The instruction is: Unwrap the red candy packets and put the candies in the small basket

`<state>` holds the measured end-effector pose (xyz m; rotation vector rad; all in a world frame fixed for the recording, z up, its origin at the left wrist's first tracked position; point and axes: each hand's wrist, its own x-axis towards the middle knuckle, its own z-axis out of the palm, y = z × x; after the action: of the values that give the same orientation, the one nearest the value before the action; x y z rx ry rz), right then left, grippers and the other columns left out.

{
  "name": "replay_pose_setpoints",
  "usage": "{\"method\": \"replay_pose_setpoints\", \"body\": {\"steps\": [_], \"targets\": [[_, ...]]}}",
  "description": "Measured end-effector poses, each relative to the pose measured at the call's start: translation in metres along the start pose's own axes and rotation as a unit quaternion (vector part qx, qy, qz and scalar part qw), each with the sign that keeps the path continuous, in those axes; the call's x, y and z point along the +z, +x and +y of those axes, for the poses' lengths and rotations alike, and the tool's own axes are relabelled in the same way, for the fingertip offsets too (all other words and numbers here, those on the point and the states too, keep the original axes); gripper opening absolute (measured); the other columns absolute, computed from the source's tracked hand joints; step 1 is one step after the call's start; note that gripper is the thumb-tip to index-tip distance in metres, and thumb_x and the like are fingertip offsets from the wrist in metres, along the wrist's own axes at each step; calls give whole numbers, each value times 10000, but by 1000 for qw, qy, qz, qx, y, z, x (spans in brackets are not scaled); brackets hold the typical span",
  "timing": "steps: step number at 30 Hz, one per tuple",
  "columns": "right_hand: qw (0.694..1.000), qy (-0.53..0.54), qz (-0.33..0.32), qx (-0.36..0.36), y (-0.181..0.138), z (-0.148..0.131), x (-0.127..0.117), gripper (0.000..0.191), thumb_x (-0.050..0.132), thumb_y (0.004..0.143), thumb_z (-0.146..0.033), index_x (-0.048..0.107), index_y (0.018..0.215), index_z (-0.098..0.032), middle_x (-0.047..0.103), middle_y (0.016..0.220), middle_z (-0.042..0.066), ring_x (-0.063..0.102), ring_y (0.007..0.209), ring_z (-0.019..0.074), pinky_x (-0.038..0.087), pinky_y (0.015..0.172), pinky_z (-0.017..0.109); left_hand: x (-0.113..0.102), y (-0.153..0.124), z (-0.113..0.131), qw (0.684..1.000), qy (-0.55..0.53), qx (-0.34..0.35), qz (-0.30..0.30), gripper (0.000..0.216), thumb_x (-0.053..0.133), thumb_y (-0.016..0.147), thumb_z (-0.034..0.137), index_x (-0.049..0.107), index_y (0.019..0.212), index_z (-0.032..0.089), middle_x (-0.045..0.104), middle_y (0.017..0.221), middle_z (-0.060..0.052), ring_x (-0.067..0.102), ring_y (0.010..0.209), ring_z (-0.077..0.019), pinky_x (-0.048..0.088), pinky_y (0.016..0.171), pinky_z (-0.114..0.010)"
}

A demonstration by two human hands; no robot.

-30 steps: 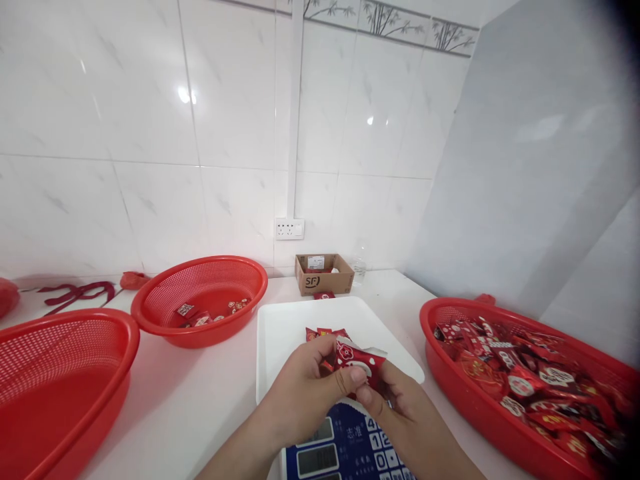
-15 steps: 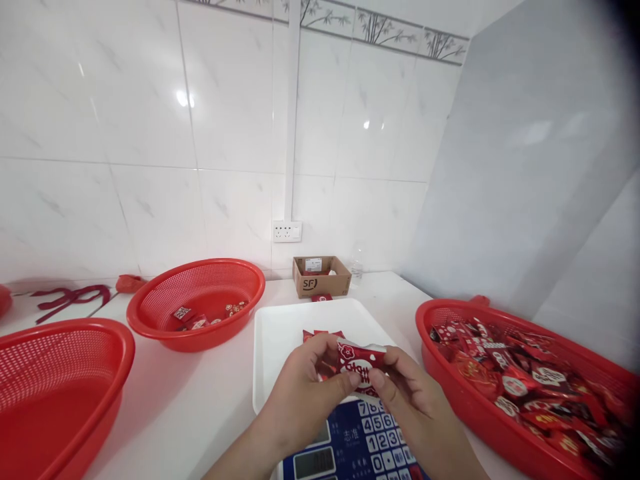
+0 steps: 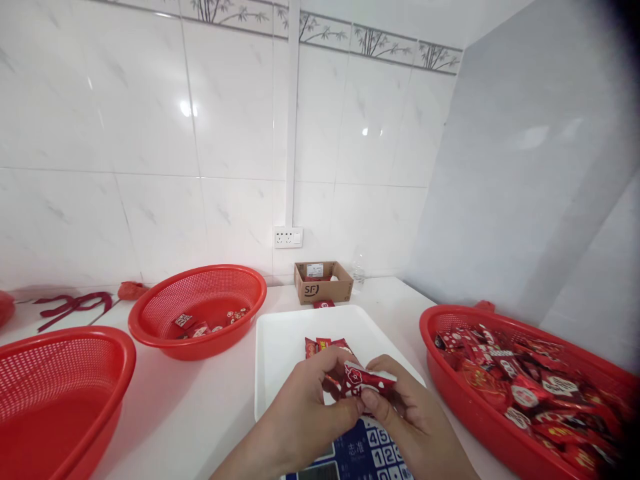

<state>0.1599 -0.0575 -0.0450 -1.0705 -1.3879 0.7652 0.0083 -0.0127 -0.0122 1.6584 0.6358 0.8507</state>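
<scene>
A small red-and-white candy packet [image 3: 367, 381] is pinched between both hands, its upper edge tilted. My left hand [image 3: 315, 400] grips its left side, thumb in front and fingers behind. On the other side my right hand [image 3: 413, 407] is closed round the right end, thumb pressed to its lower front. Both hands are above a weighing scale with a white tray [image 3: 280, 333] and a blue keypad panel [image 3: 345, 450], which the hands partly cover. Several red packets [image 3: 323, 345] lie on the tray just behind my fingers.
To the right stands a red basket [image 3: 435, 333] heaped with red packets [image 3: 525, 393]. At the left are a red basket [image 3: 65, 340] and another [image 3: 200, 280] holding a few packets. Behind the scale sit an SF cardboard box [image 3: 325, 291] and a clear bottle [image 3: 359, 267].
The packet has tilted and turned in my fingers, so less of its printed front shows. Both hands sit slightly lower in the picture, and the whole view has shifted a little.
</scene>
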Motion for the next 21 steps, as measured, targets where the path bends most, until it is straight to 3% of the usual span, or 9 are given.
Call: {"method": "replay_pose_setpoints", "body": {"steps": [4,7,12,21], "targets": [[998,57,27,17,0,-2,3,284,633,866,-496,639,793,-221,620,747,-1,599,727,177,510,662,239,-3,0,2,999,8,-1,-37,243,611,745,119,621,983,166,650,922,-43,560,834,-185,436,775,-328],[994,97,43,40,2,-2,2,313,676,822,-536,662,814,-223,646,775,18,635,769,201,550,707,270,-3,0,2,1000,-15,-5,-12,197,642,773,203,604,960,155,638,897,-50,547,823,-186,415,774,-335],[993,108,-13,50,3,0,2,376,672,806,-577,675,896,-211,698,853,61,649,763,221,564,728,327,-1,-1,1,999,-43,4,-28,151,628,785,225,577,900,142,594,796,-24,510,733,-159,400,713,-317],[995,80,19,49,-2,-3,4,315,708,805,-449,584,685,-185,542,628,-16,520,617,155,474,571,236,5,-3,-5,998,-10,23,-61,192,589,770,130,599,961,139,589,799,-17,505,724,-148,408,685,-294]]}}
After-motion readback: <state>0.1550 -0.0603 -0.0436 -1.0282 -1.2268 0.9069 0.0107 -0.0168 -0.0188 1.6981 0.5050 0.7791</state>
